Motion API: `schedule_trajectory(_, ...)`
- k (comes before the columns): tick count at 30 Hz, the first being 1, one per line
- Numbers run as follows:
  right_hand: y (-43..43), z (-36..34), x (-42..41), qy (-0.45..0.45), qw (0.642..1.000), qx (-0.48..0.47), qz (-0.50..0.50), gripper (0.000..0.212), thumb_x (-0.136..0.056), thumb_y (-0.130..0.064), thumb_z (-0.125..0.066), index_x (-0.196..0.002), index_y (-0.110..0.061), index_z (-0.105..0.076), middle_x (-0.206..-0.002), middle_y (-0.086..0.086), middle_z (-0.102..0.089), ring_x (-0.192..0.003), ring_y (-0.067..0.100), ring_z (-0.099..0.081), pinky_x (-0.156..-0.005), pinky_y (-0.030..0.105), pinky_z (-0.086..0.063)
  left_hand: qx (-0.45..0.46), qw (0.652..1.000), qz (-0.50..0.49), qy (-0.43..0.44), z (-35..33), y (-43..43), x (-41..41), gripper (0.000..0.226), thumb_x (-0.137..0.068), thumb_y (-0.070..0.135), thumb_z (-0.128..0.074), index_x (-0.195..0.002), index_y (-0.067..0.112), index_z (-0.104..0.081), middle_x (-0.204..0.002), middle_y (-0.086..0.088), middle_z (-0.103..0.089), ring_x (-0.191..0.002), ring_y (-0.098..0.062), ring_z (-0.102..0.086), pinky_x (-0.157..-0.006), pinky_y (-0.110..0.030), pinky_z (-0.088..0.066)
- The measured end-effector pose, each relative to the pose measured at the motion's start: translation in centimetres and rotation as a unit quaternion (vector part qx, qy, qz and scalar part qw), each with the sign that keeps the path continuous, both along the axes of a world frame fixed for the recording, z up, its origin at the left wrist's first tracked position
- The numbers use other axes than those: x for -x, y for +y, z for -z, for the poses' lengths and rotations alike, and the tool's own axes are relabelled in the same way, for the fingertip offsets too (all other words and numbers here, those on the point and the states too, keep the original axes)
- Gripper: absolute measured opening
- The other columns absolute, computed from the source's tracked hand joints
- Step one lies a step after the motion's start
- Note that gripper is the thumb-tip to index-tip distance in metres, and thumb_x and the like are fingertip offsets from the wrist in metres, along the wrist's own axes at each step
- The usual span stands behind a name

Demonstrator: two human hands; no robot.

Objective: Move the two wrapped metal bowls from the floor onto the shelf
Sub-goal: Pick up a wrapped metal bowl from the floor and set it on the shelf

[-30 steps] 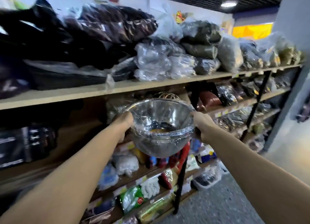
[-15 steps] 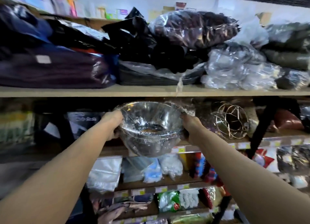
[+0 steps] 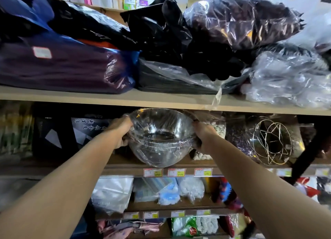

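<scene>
A shiny metal bowl in clear plastic wrap (image 3: 161, 140) sits between my two hands, its mouth tilted towards me; it looks like nested bowls wrapped together. My left hand (image 3: 120, 131) grips its left rim and my right hand (image 3: 204, 136) grips its right rim. The bowl is in the opening of the middle shelf (image 3: 125, 168), its base just above the shelf's front edge with the price tags. Whether the base touches the shelf board I cannot tell.
The board above (image 3: 107, 98) lies close over the bowl's rim and carries bulky bagged goods. A wire basket frame (image 3: 270, 142) stands on the same shelf to the right, a bag of white beans (image 3: 219, 129) behind my right hand, a dark box (image 3: 53, 134) to the left.
The view has swung left and closer to the shelves. My hands have carried the bowl forward and up, from in front of the shelving into the middle shelf's opening.
</scene>
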State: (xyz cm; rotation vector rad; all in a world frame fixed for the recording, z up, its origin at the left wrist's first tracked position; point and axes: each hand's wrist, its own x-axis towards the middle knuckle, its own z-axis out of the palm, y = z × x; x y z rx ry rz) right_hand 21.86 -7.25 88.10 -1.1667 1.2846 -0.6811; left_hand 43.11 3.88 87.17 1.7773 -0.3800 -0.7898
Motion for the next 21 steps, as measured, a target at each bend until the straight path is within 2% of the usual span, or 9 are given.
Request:
schedule_trajectory(4, -2.4, 1.1, -1.5, -0.001, 1.000, 0.003, -0.004, 0.020, -0.096, -0.019, -0.052, -0.079, -0.009, -0.052, -0.059, 0.003, -0.045, -0.043, 0.014, -0.040, -0.034, 0.022, -0.034, 0.000, 1.000, 0.017, 0.007, 0.5, -2.1, -1.2, 0.020, -0.095, 0.022, -0.043, -0.077, 0.016, -0.052, -0.067, -0.003, -0.049, -0.056, -0.015, -0.043, -0.050, -0.023, -0.030)
schedule_trajectory(8, -4.9, 2.5, -2.4, 0.006, 1.000, -0.016, 0.008, 0.026, -0.097, -0.028, -0.053, -0.077, -0.012, -0.050, -0.060, 0.002, -0.045, -0.045, 0.013, -0.039, -0.031, 0.020, -0.032, -0.003, 1.000, 0.019, 0.008, 1.3, -4.5, -1.8, 0.025, -0.094, 0.023, -0.043, -0.072, 0.016, -0.050, -0.063, -0.002, -0.049, -0.056, -0.016, -0.044, -0.053, -0.024, -0.031)
schedule_trajectory(11, -6.3, 3.4, -2.0, 0.016, 1.000, -0.014, 0.017, 0.031, -0.098, -0.032, -0.052, -0.074, -0.013, -0.047, -0.060, 0.001, -0.042, -0.046, 0.013, -0.037, -0.032, 0.019, -0.029, -0.010, 1.000, 0.015, 0.016, 2.5, -6.4, -1.5, 0.026, -0.096, 0.025, -0.038, -0.077, 0.015, -0.053, -0.065, -0.004, -0.053, -0.056, -0.018, -0.048, -0.053, -0.024, -0.035)
schedule_trajectory(14, -7.2, 4.0, -1.1, 0.030, 0.999, -0.003, 0.034, 0.028, -0.099, -0.030, -0.050, -0.078, -0.013, -0.046, -0.060, 0.002, -0.040, -0.046, 0.013, -0.035, -0.036, 0.019, -0.030, -0.020, 0.999, 0.026, 0.027, 3.9, -8.3, -0.9, 0.026, -0.097, 0.029, -0.036, -0.081, 0.016, -0.053, -0.065, -0.003, -0.051, -0.053, -0.016, -0.045, -0.049, -0.020, -0.032)
schedule_trajectory(18, -8.3, 5.0, 0.0, 0.018, 0.999, -0.011, 0.037, 0.026, -0.099, -0.028, -0.049, -0.079, -0.014, -0.049, -0.059, 0.002, -0.042, -0.045, 0.013, -0.037, -0.032, 0.016, -0.029, -0.022, 0.999, 0.031, 0.023, 5.0, -9.9, -0.3, 0.023, -0.097, 0.034, -0.039, -0.093, 0.017, -0.054, -0.075, -0.004, -0.054, -0.056, -0.015, -0.046, -0.045, -0.020, -0.032)
schedule_trajectory(21, -9.0, 6.0, 0.1, 0.020, 0.999, -0.013, 0.033, 0.025, -0.100, -0.028, -0.049, -0.081, -0.012, -0.051, -0.062, 0.002, -0.044, -0.047, 0.014, -0.039, -0.030, 0.015, -0.030, -0.031, 0.999, 0.022, 0.015, 5.8, -10.4, -0.4, 0.024, -0.098, 0.034, -0.040, -0.096, 0.015, -0.054, -0.074, -0.004, -0.053, -0.059, -0.016, -0.047, -0.044, -0.021, -0.032)
